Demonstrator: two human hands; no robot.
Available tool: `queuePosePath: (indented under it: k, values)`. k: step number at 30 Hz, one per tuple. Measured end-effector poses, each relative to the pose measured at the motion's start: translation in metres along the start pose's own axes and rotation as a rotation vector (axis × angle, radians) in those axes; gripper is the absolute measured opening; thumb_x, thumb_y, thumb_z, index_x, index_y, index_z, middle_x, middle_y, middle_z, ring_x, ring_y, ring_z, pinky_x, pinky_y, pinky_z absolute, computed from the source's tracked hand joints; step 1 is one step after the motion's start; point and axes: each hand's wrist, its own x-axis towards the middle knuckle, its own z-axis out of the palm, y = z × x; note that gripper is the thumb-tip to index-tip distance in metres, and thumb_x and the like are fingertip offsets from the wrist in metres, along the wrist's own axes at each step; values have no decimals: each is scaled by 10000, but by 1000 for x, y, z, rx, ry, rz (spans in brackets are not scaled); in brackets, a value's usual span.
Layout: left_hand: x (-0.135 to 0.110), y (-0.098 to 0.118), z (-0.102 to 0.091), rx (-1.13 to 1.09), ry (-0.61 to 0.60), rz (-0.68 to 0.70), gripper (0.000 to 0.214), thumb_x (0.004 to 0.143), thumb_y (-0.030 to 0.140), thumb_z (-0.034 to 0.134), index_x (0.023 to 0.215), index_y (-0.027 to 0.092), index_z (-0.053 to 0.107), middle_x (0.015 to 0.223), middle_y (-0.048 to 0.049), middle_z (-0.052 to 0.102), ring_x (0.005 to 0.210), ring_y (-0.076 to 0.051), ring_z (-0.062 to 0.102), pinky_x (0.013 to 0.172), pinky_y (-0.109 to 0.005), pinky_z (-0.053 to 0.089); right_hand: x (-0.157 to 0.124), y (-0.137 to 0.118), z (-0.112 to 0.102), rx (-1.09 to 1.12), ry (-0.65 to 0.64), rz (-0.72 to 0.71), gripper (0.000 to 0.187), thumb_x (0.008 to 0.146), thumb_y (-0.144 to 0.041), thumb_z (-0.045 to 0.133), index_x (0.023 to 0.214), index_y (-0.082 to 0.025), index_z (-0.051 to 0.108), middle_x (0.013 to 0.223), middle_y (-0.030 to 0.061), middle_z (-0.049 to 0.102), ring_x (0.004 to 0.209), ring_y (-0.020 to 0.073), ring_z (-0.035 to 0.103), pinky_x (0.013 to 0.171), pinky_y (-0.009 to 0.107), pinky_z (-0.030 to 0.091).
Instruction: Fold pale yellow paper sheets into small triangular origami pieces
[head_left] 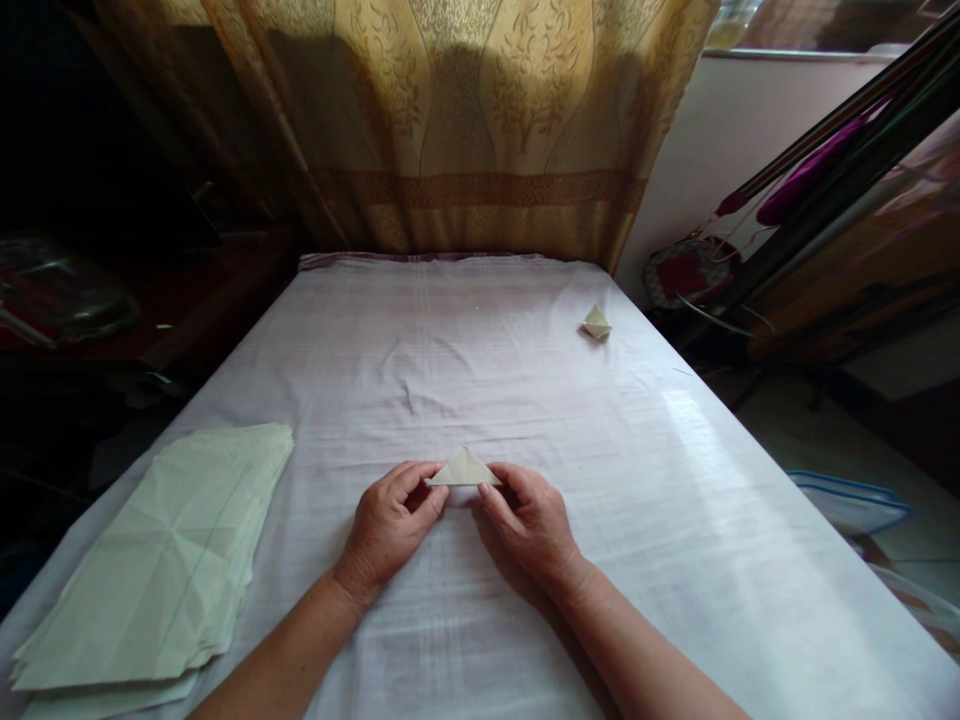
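A small pale triangle of folded paper (pixel 465 468) is held just over the cloth, its point turned away from me and its long edge toward me. My left hand (pixel 391 520) pinches its left corner between thumb and fingers. At the right corner, my right hand (pixel 534 520) grips it the same way. Farther off at the right edge lies a small folded paper piece (pixel 597 323) with raised points. To the left rests a stack of creased pale paper sheets (pixel 161 550), the top one showing crossing fold lines.
A wrinkled white cloth (pixel 450 380) covers the work surface. Behind it hangs a patterned gold curtain (pixel 480 120). Dark furniture (pixel 225 290) stands at the left. On the right are a bag (pixel 690 272) and a blue-rimmed plastic container (pixel 851 500), below the surface's edge.
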Motion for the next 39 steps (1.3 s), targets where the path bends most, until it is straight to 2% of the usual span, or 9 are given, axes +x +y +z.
queuePosePath:
  k: [5, 11, 15, 21, 28, 39]
  values:
    - [-1, -1, 1, -36, 15, -33, 207, 808, 229, 626, 986, 209, 731, 938, -36, 747, 746, -145, 694, 694, -237, 578, 0, -2, 0, 22, -15, 26, 210, 897, -325, 523, 941, -208, 692, 845, 52, 739, 756, 192, 659, 729, 300, 480]
    - [0, 1, 2, -84, 5, -152, 354, 764, 208, 649, 1112, 238, 707, 948, -12, 731, 685, -114, 656, 611, -199, 549, 0, -2, -1, 19, -38, 57, 204, 890, -334, 523, 905, -209, 683, 807, 43, 718, 732, 186, 632, 701, 287, 454]
    - [-1, 1, 3, -96, 16, -124, 390, 776, 194, 635, 1154, 262, 699, 952, -5, 716, 710, -113, 654, 645, -204, 554, 0, -3, 0, 9, -42, 63, 213, 892, -335, 515, 902, -202, 681, 784, 41, 708, 726, 186, 627, 700, 284, 443]
    - [-1, 3, 2, -105, -12, -4, 346, 843, 183, 570, 1144, 261, 722, 1025, -36, 722, 918, -153, 685, 755, -220, 564, 0, -4, 1, -13, -29, 36, 227, 910, -337, 507, 887, -197, 685, 752, 38, 700, 703, 183, 623, 691, 282, 429]
    - [1, 6, 0, -62, -25, -35, 303, 825, 202, 579, 1073, 235, 749, 960, -41, 726, 840, -154, 695, 707, -221, 571, -1, 0, 4, -40, -4, -20, 224, 928, -320, 501, 933, -201, 691, 802, 45, 722, 738, 190, 639, 720, 291, 423]
    - [1, 4, 7, -30, 63, -81, 300, 774, 187, 569, 1012, 230, 746, 1003, -36, 742, 910, -170, 703, 809, -263, 574, -2, -5, 4, -80, 8, -72, 206, 933, -313, 503, 888, -208, 675, 753, 35, 704, 704, 185, 621, 698, 286, 390]
